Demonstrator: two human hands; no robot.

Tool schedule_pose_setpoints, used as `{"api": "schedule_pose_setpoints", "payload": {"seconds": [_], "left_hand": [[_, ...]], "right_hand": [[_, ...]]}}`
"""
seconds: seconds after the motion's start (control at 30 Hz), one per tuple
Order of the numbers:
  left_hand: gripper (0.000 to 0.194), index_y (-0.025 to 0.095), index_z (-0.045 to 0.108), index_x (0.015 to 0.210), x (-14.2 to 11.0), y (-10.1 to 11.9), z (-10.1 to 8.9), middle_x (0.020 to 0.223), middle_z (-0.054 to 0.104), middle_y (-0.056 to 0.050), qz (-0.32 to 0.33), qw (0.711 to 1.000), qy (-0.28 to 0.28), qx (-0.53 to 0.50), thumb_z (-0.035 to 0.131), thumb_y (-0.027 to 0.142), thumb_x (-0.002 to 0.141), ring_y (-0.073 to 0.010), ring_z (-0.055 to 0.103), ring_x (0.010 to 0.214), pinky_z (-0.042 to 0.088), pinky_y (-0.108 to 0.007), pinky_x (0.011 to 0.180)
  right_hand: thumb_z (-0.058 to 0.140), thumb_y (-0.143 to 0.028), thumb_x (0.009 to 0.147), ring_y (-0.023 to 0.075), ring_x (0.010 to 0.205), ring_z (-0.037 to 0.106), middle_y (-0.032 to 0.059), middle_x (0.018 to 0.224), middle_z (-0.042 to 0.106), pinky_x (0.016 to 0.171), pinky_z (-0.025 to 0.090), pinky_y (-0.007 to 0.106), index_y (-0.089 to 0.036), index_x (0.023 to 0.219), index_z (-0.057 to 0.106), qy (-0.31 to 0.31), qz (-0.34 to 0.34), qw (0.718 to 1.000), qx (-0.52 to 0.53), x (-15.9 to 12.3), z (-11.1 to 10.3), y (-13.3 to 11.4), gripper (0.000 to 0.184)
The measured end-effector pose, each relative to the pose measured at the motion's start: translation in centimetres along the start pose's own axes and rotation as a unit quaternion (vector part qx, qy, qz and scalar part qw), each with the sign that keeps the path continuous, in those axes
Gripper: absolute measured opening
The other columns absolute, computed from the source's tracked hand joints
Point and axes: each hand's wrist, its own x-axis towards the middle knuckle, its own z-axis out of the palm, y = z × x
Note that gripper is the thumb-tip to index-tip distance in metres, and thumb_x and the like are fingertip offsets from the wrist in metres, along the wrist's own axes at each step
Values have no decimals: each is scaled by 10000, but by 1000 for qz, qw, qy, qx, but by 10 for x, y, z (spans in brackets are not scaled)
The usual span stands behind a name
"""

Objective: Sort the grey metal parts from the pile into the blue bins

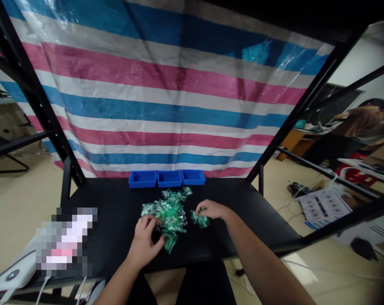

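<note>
A loose pile of small clear packets with green contents [171, 216] lies on the black table [112, 212]. My left hand [145, 241] rests at the near left edge of the pile, thumb and fingers apart, its fingertips touching the packets. To the right of the pile, a few separate green packets [202, 220] lie on the tabletop. Over these is my right hand [212, 209], fingers curled and closed on a packet, though the fingertips partly hide it. What is inside the packets is too small to make out.
Three blue bins [169, 178] stand in a row at the table's back edge, before a striped plastic sheet [175, 110]. A white device [15, 273] with cables and a blurred object [69, 239] lie at the left. Black frame posts flank the table. A person [353, 127] bends at far right.
</note>
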Motion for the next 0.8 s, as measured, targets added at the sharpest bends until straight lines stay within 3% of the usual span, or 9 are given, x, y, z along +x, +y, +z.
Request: {"api": "schedule_pose_setpoints", "payload": {"seconds": [0.07,0.17,0.27,0.37,0.47,0.63,0.8], "left_hand": [[268,237,597,1075,0,0,0,1115,559,-90,-3,1000,2,-2,631,285,815,-285,530,1066,484,-460,936],[269,237,593,1084,-1,0,0,1117,558,-89,-6,1000,7,-3,626,291,822,-284,528,1072,483,-458,943],[275,238,593,1094,-1,0,0,1122,556,-92,-4,1000,13,-3,626,299,827,-286,527,1076,478,-463,948],[270,241,597,1088,-2,1,0,1112,560,-91,-1,1000,13,-3,627,297,826,-286,530,1068,480,-464,943],[260,241,607,1071,-1,2,-1,1100,568,-91,-1,1000,14,0,629,289,816,-287,538,1057,488,-459,930],[263,244,620,1064,-1,1,0,1105,575,-88,-3,1000,16,3,633,287,805,-286,541,1062,491,-463,934],[266,241,624,1061,-1,-2,2,1103,578,-91,-3,1000,19,1,633,286,799,-288,544,1057,494,-452,921]], "right_hand": [[707,-307,727,123,510,593,-27,624,649,520,481,218,-188,834,692,16,1,1000,21,6,-5,-2,161],[511,-424,922,144,698,683,34,893,718,614,553,250,-215,1130,620,121,12,991,55,22,-5,-5,315],[579,-441,906,185,858,707,81,1080,707,764,586,337,-223,1242,565,185,27,982,-16,31,7,-2,401],[651,-271,845,233,1093,654,111,1240,654,986,504,396,-210,1219,627,160,-5,981,-113,34,24,1,380],[617,-128,816,250,1315,505,85,1423,555,1115,381,395,-247,1297,629,120,-53,976,-175,36,36,0,496],[594,-196,867,280,1208,546,91,1266,643,1031,418,401,-269,1285,650,100,-69,958,-261,40,35,-6,428],[632,-196,825,198,855,647,62,982,683,823,478,288,-235,879,763,63,-87,955,-278,33,25,-11,147]]}}
